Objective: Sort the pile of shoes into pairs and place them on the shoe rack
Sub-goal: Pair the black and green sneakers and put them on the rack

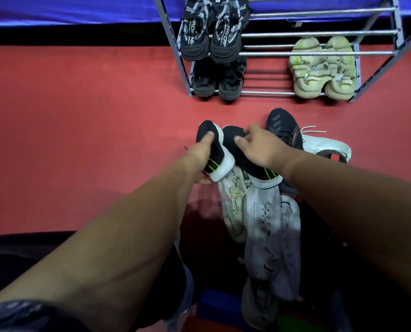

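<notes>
we're gripping one black-and-white shoe in the left hand and the matching shoe in the right hand, side by side over the pile, long axes pointing away toward the shoe rack ahead and a bit right, so the right hand looks slightly nearer.

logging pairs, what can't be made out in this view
Head view:
Lower black pair on the shoe rack: mostly hidden by the patterned pair above.
Rack's upper tiers: cut off by the top edge.
Pile under the right forearm: covered and dark, count unclear.
Grey shoe at the bottom edge: dim, blurred.
</notes>
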A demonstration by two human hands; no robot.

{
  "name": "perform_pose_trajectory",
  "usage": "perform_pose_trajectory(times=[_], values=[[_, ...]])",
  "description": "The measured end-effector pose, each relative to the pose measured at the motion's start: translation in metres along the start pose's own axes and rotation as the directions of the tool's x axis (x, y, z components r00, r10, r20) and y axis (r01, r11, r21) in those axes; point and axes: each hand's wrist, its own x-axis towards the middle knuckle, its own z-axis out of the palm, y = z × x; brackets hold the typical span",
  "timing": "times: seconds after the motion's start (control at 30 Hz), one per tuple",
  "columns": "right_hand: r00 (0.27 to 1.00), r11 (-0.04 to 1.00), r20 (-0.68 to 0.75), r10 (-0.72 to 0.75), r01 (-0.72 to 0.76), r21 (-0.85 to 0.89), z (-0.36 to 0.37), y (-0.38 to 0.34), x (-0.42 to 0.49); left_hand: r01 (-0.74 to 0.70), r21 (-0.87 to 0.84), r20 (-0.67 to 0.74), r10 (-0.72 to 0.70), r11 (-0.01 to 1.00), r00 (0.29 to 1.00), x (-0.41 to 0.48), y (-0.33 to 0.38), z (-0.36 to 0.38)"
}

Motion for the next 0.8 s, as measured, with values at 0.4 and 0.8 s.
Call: perform_pose_trajectory(times=[0.4, 0.8], values=[[0.977, 0.892, 0.108, 0.185, -0.121, -0.435, 0.017, 0.045, -0.002, -0.105, 0.323, 0.072, 0.087, 0.940, 0.994, 0.027, -0.003, 0.008], [0.980, 0.946, -0.089, 0.176, -0.193, -0.259, -0.036, 0.004, -0.025, -0.135, 0.591, -0.131, 0.259, 0.795, 0.957, -0.035, 0.025, 0.002]])
